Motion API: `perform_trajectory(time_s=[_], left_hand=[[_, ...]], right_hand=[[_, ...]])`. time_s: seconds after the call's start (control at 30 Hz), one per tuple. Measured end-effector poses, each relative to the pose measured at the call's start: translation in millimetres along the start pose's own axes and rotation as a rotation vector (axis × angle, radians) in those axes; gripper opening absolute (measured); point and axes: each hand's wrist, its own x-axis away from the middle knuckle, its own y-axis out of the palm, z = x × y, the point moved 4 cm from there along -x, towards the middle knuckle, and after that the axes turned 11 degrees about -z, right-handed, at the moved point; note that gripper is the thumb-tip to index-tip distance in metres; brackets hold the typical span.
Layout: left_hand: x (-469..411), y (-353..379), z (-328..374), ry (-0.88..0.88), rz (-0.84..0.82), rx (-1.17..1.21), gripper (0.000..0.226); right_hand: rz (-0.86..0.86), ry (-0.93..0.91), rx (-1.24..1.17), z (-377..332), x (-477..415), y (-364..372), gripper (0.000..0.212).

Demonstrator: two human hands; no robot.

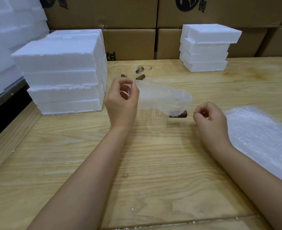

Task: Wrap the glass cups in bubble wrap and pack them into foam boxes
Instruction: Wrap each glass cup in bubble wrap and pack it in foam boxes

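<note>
Bubble wrap (pixel 161 97): pinched at 1 end by left hand (pixel 122 100) fingers, held over cup (pixel 156 123) on tabletop (pixel 137 163) for wrapping. Right hand (pixel 210 118): fingers curled, empty, beside free end, likely ready to take it

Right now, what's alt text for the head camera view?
A person's left hand pinches a clear bubble wrap sheet above a clear glass cup with a dark handle on a wooden table; the right hand, curled, holds nothing. White foam boxes stand stacked behind.
</note>
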Motion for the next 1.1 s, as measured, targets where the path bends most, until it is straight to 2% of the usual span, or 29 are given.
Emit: perform_trajectory(time_s=[0.07,0.23,0.37,0.47,0.63,0.73,0.87,0.97,1.1], left_hand=[[0,-1,0,-0.009,0.012,0.001,0.012],[0,0,4,-0.014,0.016,-0.005,0.011],[0,0,5,-0.033,-0.006,-0.009,0.017],[-1,0,4,-0.045,-0.032,0.004,0.022],[-1,2,2,-0.012,-0.061,-0.005,0.005],[0,3,1,0.02,-0.077,-0.035,0.004],[1,7,2,0.073,-0.153,-0.06,0.006],[4,11,1,0.077,-0.214,-0.061,0.006],[6,16,0,0.051,-0.31,0.0,0.004]], right_hand=[[-0.067,0.074,-0.052,6,-3,1,0.023],[-0.34,0.08,-0.111,1,-6,15,0.018],[-0.41,0.076,-0.057,1,-9,20,0.014],[-0.463,0.087,-0.147,2,-10,16,0.01],[-0.57,0.06,-0.248,-3,-8,3,0.015],[-0.662,-0.013,-0.333,-15,-2,-2,0.022],[-0.631,-0.096,-0.444,-29,0,-8,0.017],[-0.532,-0.124,-0.518,-33,-2,-14,0.018],[-0.356,-0.111,-0.478,-30,-6,-22,0.021]])
